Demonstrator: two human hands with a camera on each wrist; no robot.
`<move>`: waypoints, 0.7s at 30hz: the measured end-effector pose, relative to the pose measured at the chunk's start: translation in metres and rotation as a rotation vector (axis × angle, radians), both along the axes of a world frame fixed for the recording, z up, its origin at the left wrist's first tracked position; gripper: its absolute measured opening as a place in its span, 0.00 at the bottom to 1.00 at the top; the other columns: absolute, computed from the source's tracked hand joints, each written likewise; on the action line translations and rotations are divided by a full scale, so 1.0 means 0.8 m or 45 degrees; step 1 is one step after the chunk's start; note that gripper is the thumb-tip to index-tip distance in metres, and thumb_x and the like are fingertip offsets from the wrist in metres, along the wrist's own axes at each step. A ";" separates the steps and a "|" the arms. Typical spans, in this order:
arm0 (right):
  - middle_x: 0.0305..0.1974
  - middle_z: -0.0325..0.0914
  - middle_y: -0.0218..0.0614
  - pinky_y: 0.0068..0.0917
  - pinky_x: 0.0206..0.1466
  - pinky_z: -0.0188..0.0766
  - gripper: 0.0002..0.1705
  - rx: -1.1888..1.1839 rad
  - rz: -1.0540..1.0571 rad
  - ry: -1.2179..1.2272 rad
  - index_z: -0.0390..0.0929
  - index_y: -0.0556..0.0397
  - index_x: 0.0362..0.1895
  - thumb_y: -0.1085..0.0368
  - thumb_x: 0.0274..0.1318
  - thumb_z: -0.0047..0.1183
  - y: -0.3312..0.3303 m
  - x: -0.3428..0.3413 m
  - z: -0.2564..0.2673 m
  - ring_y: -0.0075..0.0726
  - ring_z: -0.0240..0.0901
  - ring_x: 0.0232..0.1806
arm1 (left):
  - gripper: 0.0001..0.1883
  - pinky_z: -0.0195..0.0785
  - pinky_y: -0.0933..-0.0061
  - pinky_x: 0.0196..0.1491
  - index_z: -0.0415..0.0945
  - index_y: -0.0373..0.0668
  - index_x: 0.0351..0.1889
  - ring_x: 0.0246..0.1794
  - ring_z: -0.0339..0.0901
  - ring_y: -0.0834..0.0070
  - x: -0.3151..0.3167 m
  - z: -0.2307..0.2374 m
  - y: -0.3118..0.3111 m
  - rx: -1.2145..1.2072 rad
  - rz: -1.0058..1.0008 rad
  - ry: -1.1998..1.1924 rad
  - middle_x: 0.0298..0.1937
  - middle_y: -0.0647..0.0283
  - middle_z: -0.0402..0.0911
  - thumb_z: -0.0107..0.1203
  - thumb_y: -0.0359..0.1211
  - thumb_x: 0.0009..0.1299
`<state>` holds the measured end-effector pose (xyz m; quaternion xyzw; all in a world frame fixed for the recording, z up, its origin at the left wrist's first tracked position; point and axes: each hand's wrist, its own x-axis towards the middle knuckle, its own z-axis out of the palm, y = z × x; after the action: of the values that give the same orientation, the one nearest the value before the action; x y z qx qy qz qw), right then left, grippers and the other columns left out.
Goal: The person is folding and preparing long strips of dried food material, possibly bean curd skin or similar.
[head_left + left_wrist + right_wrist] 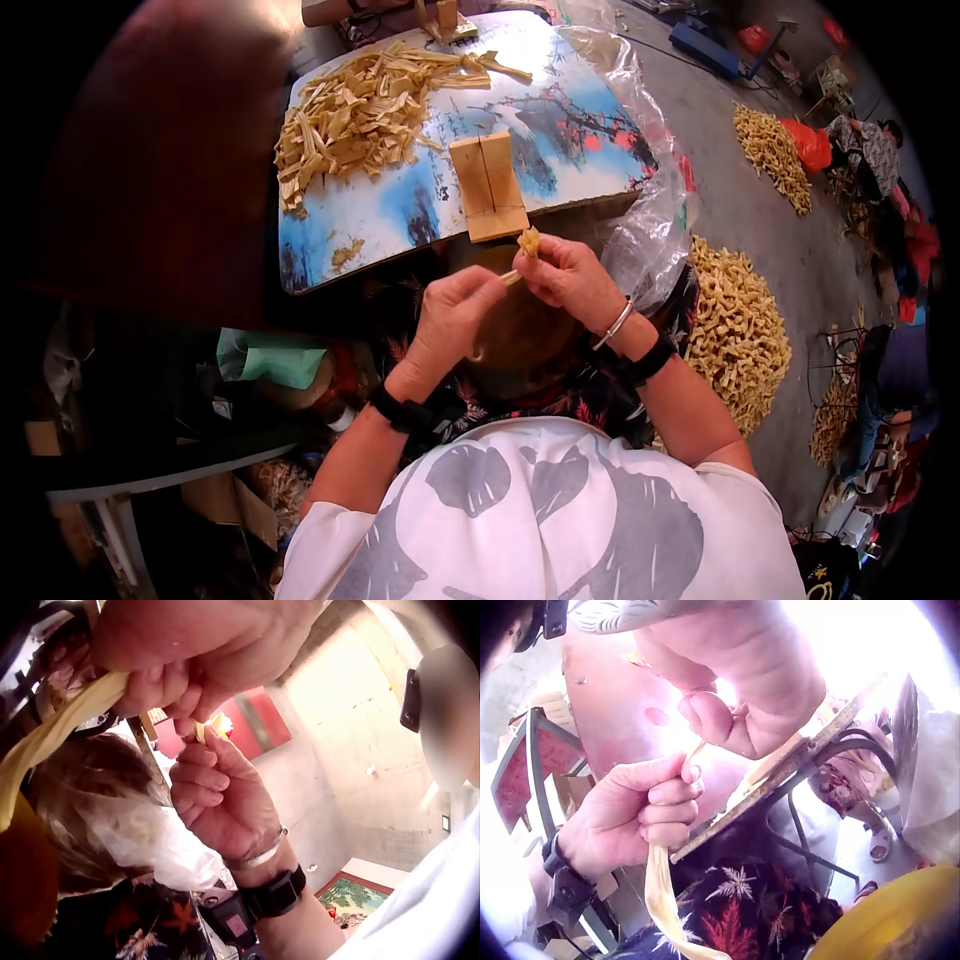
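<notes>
Both hands meet just off the table's front edge. The left hand (455, 315) curls its fingers round a pale yellow strip (658, 889), whose long end hangs below the fist in the right wrist view. Between the two hands a short stretch of the strip (511, 278) shows. The right hand (572, 282) pinches a small yellow folded piece (529, 241) between thumb and fingers. Directly beyond it, a wooden stand (488, 188) with a slot down its middle sits at the edge of the table (400, 225).
Loose yellow strips (350, 120) are heaped on the table's left part. Clear plastic sheeting (635, 240) hangs at its right edge. Knotted pieces (738, 325) lie piled on the floor to the right. A yellow basin (900, 919) is below the hands. Another person (870, 150) is far right.
</notes>
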<state>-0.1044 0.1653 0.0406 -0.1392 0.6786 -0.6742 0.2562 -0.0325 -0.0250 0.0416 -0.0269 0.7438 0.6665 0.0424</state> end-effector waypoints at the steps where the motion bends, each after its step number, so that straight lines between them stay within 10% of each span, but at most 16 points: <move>1: 0.23 0.74 0.22 0.17 0.25 0.64 0.11 -0.016 -0.023 0.033 0.78 0.54 0.39 0.59 0.66 0.53 -0.004 -0.010 0.006 0.15 0.67 0.23 | 0.07 0.59 0.86 0.28 0.80 0.35 0.38 0.26 0.66 0.90 -0.013 0.016 -0.003 -0.100 0.006 -0.035 0.26 0.78 0.73 0.56 0.31 0.73; 4: 0.23 0.74 0.24 0.18 0.25 0.65 0.12 0.022 -0.145 0.314 0.78 0.55 0.40 0.59 0.69 0.50 -0.018 -0.050 0.025 0.16 0.68 0.22 | 0.07 0.61 0.81 0.28 0.80 0.35 0.37 0.24 0.68 0.85 -0.061 0.027 -0.019 -0.632 0.119 0.607 0.23 0.71 0.74 0.58 0.30 0.71; 7: 0.21 0.73 0.27 0.20 0.26 0.66 0.13 0.220 -0.337 0.657 0.78 0.55 0.41 0.59 0.70 0.49 -0.039 -0.083 0.031 0.17 0.69 0.22 | 0.07 0.63 0.79 0.28 0.80 0.35 0.36 0.24 0.68 0.84 -0.109 0.020 -0.038 -0.623 0.195 0.584 0.22 0.68 0.74 0.58 0.31 0.71; 10: 0.28 0.79 0.46 0.40 0.33 0.72 0.11 0.358 -0.496 0.954 0.74 0.55 0.38 0.60 0.67 0.50 -0.053 -0.112 0.010 0.51 0.78 0.30 | 0.09 0.63 0.79 0.29 0.80 0.35 0.36 0.24 0.68 0.84 -0.142 0.019 -0.046 -0.593 0.193 0.433 0.22 0.70 0.73 0.57 0.32 0.72; 13: 0.32 0.79 0.48 0.48 0.37 0.72 0.09 0.412 -0.579 1.032 0.73 0.54 0.38 0.62 0.65 0.50 -0.061 -0.127 -0.003 0.60 0.76 0.36 | 0.10 0.62 0.80 0.29 0.81 0.35 0.36 0.25 0.68 0.84 -0.163 0.010 -0.048 -0.485 0.202 0.428 0.22 0.71 0.73 0.56 0.33 0.72; 21: 0.30 0.78 0.49 0.46 0.37 0.71 0.10 0.707 -0.524 1.193 0.76 0.55 0.43 0.63 0.62 0.52 -0.055 -0.127 -0.028 0.60 0.76 0.36 | 0.12 0.65 0.79 0.30 0.81 0.36 0.39 0.24 0.70 0.83 -0.171 -0.023 -0.068 -0.318 0.293 0.230 0.24 0.71 0.75 0.52 0.35 0.74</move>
<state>-0.2057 0.1217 0.0184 -0.2156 0.8840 -0.3734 -0.1806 -0.1691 -0.0798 0.0232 -0.0569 0.8135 0.5693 -0.1046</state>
